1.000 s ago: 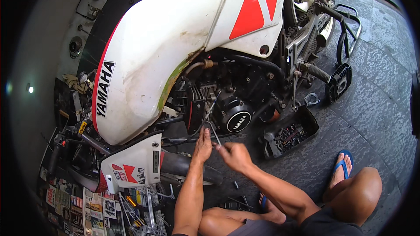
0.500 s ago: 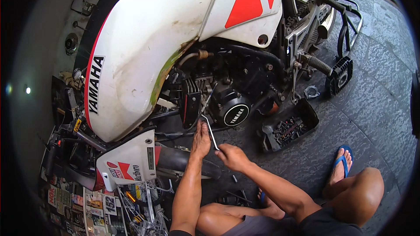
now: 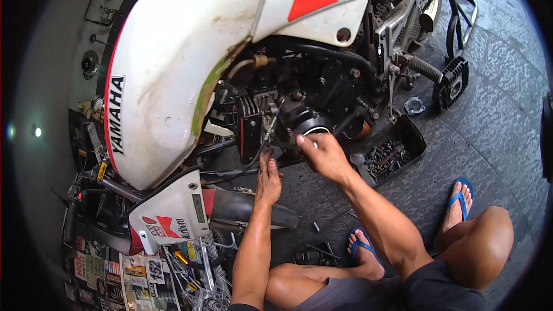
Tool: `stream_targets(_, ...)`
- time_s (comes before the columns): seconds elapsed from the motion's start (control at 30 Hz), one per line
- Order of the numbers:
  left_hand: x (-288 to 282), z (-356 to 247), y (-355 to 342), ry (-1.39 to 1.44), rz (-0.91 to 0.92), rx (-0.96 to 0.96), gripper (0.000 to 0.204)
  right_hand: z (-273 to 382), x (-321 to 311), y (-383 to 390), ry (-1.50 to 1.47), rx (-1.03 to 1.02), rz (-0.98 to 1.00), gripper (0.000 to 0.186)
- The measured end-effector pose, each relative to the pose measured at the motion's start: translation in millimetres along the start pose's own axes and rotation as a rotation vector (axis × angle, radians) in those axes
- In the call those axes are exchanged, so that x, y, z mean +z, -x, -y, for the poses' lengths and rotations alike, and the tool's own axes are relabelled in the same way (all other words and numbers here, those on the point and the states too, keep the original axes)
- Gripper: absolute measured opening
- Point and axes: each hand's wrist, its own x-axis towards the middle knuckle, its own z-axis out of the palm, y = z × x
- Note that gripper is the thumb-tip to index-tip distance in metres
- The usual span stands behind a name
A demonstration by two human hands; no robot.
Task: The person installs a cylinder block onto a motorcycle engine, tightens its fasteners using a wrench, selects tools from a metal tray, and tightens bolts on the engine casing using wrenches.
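Observation:
A white and red motorcycle [image 3: 167, 75] stands before me, its dark engine [image 3: 334, 92] exposed. At the engine's lower front my left hand [image 3: 268, 184] reaches up with its fingers stretched out, fingertips at the lower end of a thin cable [image 3: 273, 124]. To its right, my right hand [image 3: 326, 158] is closed in a fist in front of the round engine cover [image 3: 308, 122], hiding part of it. The silver bent wrench seen in this fist earlier is now mostly hidden by the hand. What the left fingertips touch is too dark to make out.
A black tray [image 3: 423, 141] of small metal parts lies on the grey tiled floor, with a ring-shaped part [image 3: 413, 105] beyond it. The front wheel [image 3: 253, 210] is left of my left forearm. A small metal cylinder [image 3: 316, 227] lies near my foot. The footpeg [image 3: 452, 83] sticks out at right.
My right hand has swung up and to the right, from below the engine to in front of the round cover. The wrench no longer shows plainly. The left hand stays nearly in place.

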Motion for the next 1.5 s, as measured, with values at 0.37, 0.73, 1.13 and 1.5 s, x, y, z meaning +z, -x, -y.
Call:
stream_targets(0.37,4,-16,-2,-0.007,-0.057,0.001,0.089,-76,65,67,0.323,-0.004,0.026,0.023)
stream_targets(0.73,4,-8,7,-0.034,-0.083,0.022,0.096,-11,1,-3,0.006,-0.086,-0.14,0.045)
stream_targets(1.13,53,-84,-22,0.735,-0.55,-0.326,0.041,4,-120,18,0.014,0.432,0.33,0.044)
stream_targets(1.5,68,-43,-84,0.695,-1.244,-0.479,0.025,-114,-149,97,0.089,0.92,0.307,0.04)
